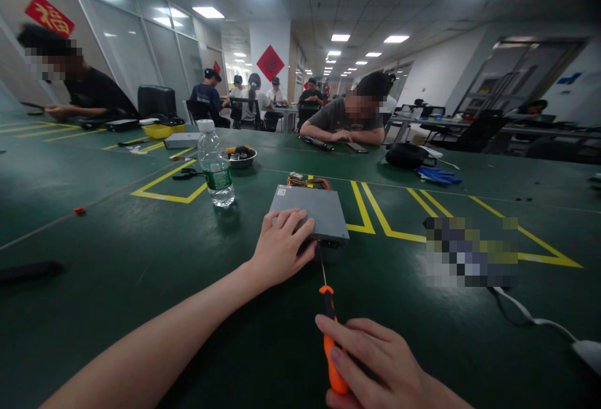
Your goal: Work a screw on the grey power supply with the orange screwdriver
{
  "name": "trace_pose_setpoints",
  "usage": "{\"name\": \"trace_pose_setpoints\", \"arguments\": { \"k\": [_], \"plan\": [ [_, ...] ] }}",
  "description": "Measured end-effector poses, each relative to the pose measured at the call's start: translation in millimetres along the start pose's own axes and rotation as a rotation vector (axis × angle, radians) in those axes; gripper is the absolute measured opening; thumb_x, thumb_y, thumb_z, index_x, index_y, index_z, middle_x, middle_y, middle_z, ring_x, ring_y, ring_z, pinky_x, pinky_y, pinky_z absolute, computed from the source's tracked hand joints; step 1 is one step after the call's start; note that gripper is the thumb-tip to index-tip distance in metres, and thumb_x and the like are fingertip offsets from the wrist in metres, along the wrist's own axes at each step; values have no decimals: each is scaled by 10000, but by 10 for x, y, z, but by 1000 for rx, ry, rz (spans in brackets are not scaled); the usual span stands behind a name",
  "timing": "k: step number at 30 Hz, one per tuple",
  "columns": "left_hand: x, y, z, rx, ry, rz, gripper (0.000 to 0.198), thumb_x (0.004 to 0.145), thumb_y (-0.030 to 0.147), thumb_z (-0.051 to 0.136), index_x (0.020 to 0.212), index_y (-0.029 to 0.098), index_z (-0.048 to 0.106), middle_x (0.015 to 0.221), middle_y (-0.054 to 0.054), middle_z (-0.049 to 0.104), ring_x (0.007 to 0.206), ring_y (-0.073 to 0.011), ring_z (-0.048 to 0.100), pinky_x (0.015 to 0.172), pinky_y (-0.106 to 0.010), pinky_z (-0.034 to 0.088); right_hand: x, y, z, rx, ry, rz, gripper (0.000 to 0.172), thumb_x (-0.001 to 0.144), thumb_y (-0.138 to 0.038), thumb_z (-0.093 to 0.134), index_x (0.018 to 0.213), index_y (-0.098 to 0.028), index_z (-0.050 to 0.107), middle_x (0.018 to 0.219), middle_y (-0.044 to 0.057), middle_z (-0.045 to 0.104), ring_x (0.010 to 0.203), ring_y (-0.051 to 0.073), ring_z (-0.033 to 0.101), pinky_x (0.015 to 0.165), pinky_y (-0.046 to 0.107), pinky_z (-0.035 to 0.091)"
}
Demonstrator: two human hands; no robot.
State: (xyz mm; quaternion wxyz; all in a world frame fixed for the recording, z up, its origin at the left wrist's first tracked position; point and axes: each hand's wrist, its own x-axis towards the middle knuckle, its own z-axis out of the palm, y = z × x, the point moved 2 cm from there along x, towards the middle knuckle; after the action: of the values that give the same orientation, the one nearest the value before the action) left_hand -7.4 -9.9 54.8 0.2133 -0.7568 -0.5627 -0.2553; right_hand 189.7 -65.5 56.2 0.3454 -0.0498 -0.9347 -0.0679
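Observation:
A grey metal power-supply box [319, 212] lies on the green table [141, 258], with coloured wires [308, 181] coming out of its far end. My left hand [282, 246] rests on the box's near left corner, fingers curled over its top. My right hand [375, 359] is closed round the orange handle of a screwdriver [328, 321]. The screwdriver's thin shaft points at the near face of the box, its tip at or touching it.
A water bottle [215, 165] stands left of the box. Behind it are a metal bowl [241, 156], pliers [185, 174] and yellow floor-tape lines. A white cable [539, 320] runs at the right. A black bag [407, 155] and blue gloves [436, 176] lie far right. People sit across the table.

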Motion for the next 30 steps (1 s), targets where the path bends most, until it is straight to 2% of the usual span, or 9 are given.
{"name": "trace_pose_setpoints", "arguments": {
  "k": [4,7,11,14,19,22,26,30],
  "plan": [
    [-1,-1,11,1,22,8,296,857,351,444,1100,211,539,1179,-81,563,1120,-252,465,902,-429,297,13,21,0,7,-35,-22,265,957,-314,387,1004,-118,559,1055,146,654,952,150,631,808,237,513],
    [0,-3,10,-2,26,7,297,852,348,454,1100,210,540,1177,-80,564,1120,-250,466,904,-426,299,51,25,0,-14,-53,-34,275,962,-319,366,1055,-164,574,1026,120,664,924,152,643,776,249,527],
    [0,-3,2,-7,16,8,300,849,354,460,1099,209,542,1179,-83,564,1122,-254,466,900,-427,304,53,29,16,-19,-10,-7,239,947,-326,416,986,-171,594,961,113,681,846,143,660,773,254,524],
    [-2,-1,-1,0,9,2,305,854,360,452,1104,209,540,1185,-83,561,1126,-256,464,903,-428,300,14,35,28,-10,26,-8,221,939,-314,439,968,-130,558,983,142,675,913,142,644,818,246,506],
    [-5,3,-4,1,9,2,307,857,360,449,1108,209,541,1186,-84,562,1133,-251,461,902,-424,302,3,49,23,-6,-70,-34,290,951,-341,378,1059,-123,536,1069,163,642,1052,171,587,836,259,504],
    [-4,2,-3,0,10,1,311,854,362,452,1107,206,543,1186,-88,561,1127,-251,464,900,-424,305,41,43,7,-18,-107,-32,277,945,-333,390,1093,-176,565,1064,138,647,984,167,621,813,270,517],
    [0,1,-4,-2,17,4,307,853,357,457,1106,207,543,1179,-89,565,1122,-252,467,899,-426,303,56,14,5,-25,-31,-10,245,938,-320,426,971,-152,601,1023,142,663,884,147,652,813,242,509],
    [-1,-1,0,2,9,7,308,853,360,453,1105,206,540,1184,-88,560,1125,-255,463,898,-430,301,28,14,21,-9,2,-2,236,939,-308,424,951,-120,565,1001,148,669,944,151,633,845,242,498]
  ]
}}
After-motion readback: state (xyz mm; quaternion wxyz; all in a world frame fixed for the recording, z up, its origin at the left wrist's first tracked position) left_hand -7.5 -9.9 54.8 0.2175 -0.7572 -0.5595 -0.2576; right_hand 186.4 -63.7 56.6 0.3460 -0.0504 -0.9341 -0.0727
